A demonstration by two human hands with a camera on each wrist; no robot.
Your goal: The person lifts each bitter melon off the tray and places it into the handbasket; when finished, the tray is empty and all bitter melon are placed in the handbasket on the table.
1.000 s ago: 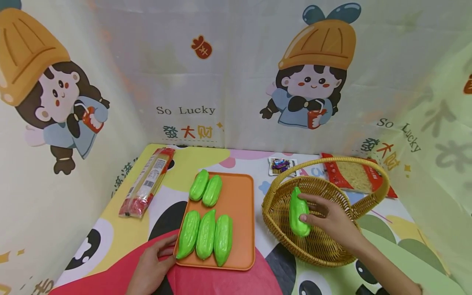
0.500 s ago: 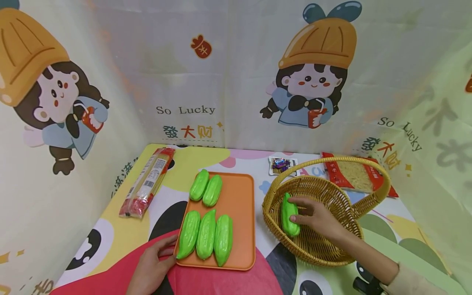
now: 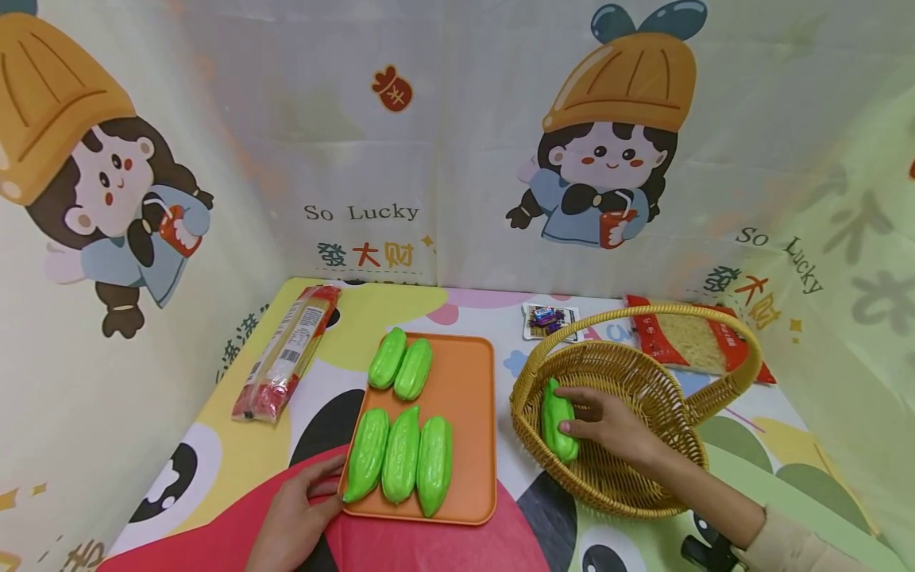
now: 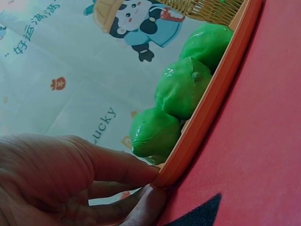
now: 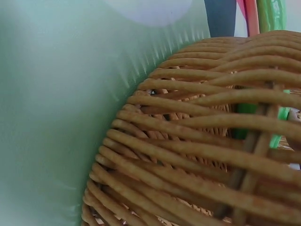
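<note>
My right hand is inside the wicker basket, with its fingers and thumb holding a green ridged bitter melon against the basket's left inner side. The right wrist view shows mostly the woven wall, with bits of green behind it. My left hand pinches the lower left edge of the orange tray; the left wrist view shows thumb and fingers at that rim. Several more bitter melons lie on the tray: a pair at the back and a row of three in front.
A long red-ended packet lies at the back left. Behind the basket are a small packet with purple wrappers and a red bag with pale contents. The basket's tall handle arches over its opening. Printed cloth walls stand around the table.
My right hand has moved left and slightly down inside the basket, bringing the bitter melon to its left inner side. My left hand and the tray have stayed in place.
</note>
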